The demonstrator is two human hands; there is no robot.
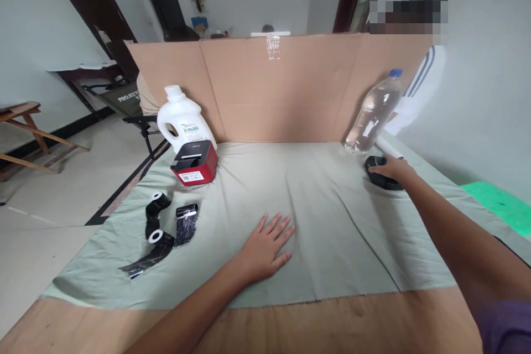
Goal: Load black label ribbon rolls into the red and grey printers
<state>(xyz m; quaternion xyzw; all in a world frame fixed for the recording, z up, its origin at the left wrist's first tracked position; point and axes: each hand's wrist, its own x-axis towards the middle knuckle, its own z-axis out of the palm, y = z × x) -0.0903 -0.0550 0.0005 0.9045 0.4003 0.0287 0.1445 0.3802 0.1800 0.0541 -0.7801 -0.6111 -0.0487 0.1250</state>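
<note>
My left hand [267, 246] lies flat on the grey-green cloth [315, 204], fingers spread, holding nothing. At the right, my right hand [396, 170] grips a black rounded object [379, 180] resting on the cloth; its exact kind is partly hidden by my fingers. Just behind it are a white cylinder [389, 147] and a large clear plastic bottle [373, 113] with a blue cap, leaning against the cardboard. Left of my left hand are several partly unrolled black rolls, among them an upright one [186, 225], a white-cored one [153, 254] and another behind [154, 214].
A red and black box-shaped device [197, 163] stands at the back left before a white handled jug [185, 119]. A cardboard screen [277, 88] closes off the far edge. Beyond it at the right is a person in a white sleeve [423, 91]. Bare wood [311, 323] edges the front.
</note>
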